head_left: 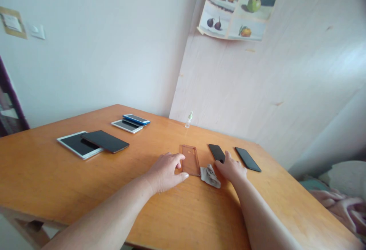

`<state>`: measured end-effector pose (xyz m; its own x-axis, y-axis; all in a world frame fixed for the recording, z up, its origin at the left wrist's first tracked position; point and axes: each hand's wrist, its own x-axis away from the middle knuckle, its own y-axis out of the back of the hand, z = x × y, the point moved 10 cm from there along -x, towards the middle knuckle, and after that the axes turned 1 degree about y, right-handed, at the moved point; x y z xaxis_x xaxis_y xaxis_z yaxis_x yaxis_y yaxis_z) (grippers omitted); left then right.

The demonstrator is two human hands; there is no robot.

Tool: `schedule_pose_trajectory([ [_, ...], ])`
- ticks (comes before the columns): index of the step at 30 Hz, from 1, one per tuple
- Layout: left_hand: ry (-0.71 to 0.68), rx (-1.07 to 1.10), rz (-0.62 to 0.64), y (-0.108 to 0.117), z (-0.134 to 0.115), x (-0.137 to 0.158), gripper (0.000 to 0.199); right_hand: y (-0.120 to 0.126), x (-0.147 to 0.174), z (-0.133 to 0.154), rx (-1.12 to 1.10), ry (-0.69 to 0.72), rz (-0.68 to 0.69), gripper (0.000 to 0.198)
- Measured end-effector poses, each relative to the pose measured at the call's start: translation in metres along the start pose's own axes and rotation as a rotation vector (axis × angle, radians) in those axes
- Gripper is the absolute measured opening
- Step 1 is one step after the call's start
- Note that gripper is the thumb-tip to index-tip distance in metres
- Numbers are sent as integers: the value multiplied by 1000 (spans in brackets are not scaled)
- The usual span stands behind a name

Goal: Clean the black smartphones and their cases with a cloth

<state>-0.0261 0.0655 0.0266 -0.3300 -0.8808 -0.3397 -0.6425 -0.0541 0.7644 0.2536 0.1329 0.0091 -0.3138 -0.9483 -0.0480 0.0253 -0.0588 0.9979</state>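
A clear phone case (190, 161) lies on the wooden table. My left hand (170, 171) is at its left side, thumb and fingers apart, with nothing held. My right hand (232, 169) is over the near end of a dark smartphone (216, 152), hiding that end. Its thumb and forefinger are spread to either side of the phone, which lies flat. Between the case and my right hand sits a crumpled grey cloth (210, 176). Another dark smartphone (248, 159) lies to the right of my right hand.
At left, a black tablet (105, 141) overlaps a white tablet (77, 144). Behind them, a blue-edged phone (136, 119) rests partly over a white device (126, 126). A small pump bottle (188, 120) stands near the wall. Fabric (343, 204) is piled beyond the right edge.
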Motion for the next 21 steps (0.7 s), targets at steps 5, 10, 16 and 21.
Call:
schedule_pose_trajectory([
  [5, -8, -6, -10, -1, 1, 0, 42, 1, -3, -1, -16, 27, -38, 76],
  [10, -18, -7, -7, -3, 2, -1, 39, 0, -15, -12, -85, 18, -64, 73],
  [16, -38, -11, 2, -2, -2, -1, 33, 4, -18, -27, -409, -27, -103, 69],
  [21, -55, -19, 30, -2, -5, -1, 27, -2, -12, -27, -986, -86, 1, 48],
])
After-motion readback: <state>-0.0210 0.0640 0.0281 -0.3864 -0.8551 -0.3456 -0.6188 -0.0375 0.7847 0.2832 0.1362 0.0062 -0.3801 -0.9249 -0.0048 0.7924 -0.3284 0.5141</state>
